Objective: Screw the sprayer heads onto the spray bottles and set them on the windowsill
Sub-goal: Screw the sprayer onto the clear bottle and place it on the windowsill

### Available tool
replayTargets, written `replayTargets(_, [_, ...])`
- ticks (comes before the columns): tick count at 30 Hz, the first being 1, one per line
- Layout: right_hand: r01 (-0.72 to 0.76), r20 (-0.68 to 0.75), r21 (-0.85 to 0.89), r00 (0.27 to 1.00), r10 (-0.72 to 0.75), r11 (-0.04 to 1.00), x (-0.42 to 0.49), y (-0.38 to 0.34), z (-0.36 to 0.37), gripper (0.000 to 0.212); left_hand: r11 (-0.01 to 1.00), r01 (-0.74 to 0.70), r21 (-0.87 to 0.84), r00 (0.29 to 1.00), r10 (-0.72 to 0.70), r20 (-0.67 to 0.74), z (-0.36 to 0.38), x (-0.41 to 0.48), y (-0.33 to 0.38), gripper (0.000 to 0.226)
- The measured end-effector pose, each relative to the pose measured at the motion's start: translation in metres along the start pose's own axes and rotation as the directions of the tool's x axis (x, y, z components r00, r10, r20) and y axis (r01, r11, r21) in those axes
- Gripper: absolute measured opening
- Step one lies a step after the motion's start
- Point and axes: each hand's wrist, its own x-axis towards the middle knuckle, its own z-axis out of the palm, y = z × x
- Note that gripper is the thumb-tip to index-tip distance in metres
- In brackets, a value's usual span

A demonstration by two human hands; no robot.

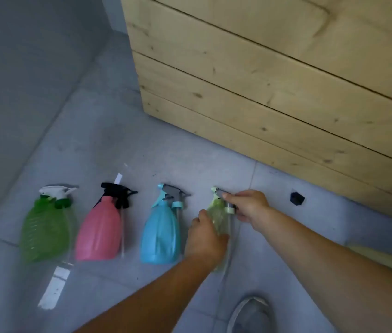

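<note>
Several spray bottles lie in a row on the grey tiled floor. From the left: a green bottle (46, 231) with a white sprayer head (55, 191), a pink bottle (100, 233) with a black head (118, 193), a blue bottle (160, 236) with a grey-and-teal head (172, 194), and a pale yellow-green bottle (219, 212). My left hand (205, 239) grips the pale bottle's body. My right hand (247, 204) holds its grey sprayer head (220, 192) at the neck end. The heads lie loose beside the necks; their dip tubes run along the bottles.
A tall light wooden plank box (274, 80) stands close behind the row on the right. A small black object (297, 198) lies on the floor by its base. A white tape strip (54, 288) marks the floor at front left. My grey shoe (250, 316) is below.
</note>
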Motion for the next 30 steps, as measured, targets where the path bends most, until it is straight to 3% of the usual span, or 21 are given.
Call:
replayTargets(6, [-0.04, 0.123, -0.02, 0.992, 0.042, 0.999, -0.003, -0.006, -0.008, 0.025, 0.997, -0.012, -0.077, 0.998, 0.007, -0.066, 0.01, -0.006, -0.005, 0.059])
replayTargets(11, [0.02, 0.228, -0.067, 0.974, -0.004, 0.998, -0.02, -0.033, -0.02, 0.023, 0.952, -0.044, -0.304, 0.999, 0.042, -0.012, -0.004, -0.013, 0.002, 0.056])
replayTargets(14, [0.089, 0.275, -0.078, 0.959, -0.064, 0.993, -0.039, -0.066, -0.033, 0.012, 0.933, -0.085, -0.349, 0.996, 0.091, 0.003, -0.027, -0.021, 0.015, 0.07])
replayTargets(19, [0.335, 0.246, -0.042, 0.917, -0.315, 0.941, -0.112, -0.134, -0.058, 0.008, 0.874, -0.172, -0.454, 0.985, 0.16, -0.065, -0.101, -0.08, 0.035, 0.063])
replayTargets(23, [0.529, 0.207, 0.056, 0.823, -0.528, 0.847, -0.197, -0.164, -0.067, 0.01, 0.866, -0.276, -0.418, 0.961, 0.255, -0.106, -0.162, -0.144, 0.031, 0.073])
replayTargets(27, [0.745, 0.13, 0.157, 0.635, -0.762, 0.648, -0.294, -0.178, -0.084, 0.005, 0.868, -0.352, -0.35, 0.936, 0.323, -0.142, -0.209, -0.218, 0.01, 0.069])
replayTargets(30, [0.822, 0.018, 0.3, 0.503, -0.864, 0.485, -0.362, -0.184, -0.103, 0.008, 0.857, -0.392, -0.333, 0.919, 0.351, -0.178, -0.234, -0.268, -0.005, 0.072])
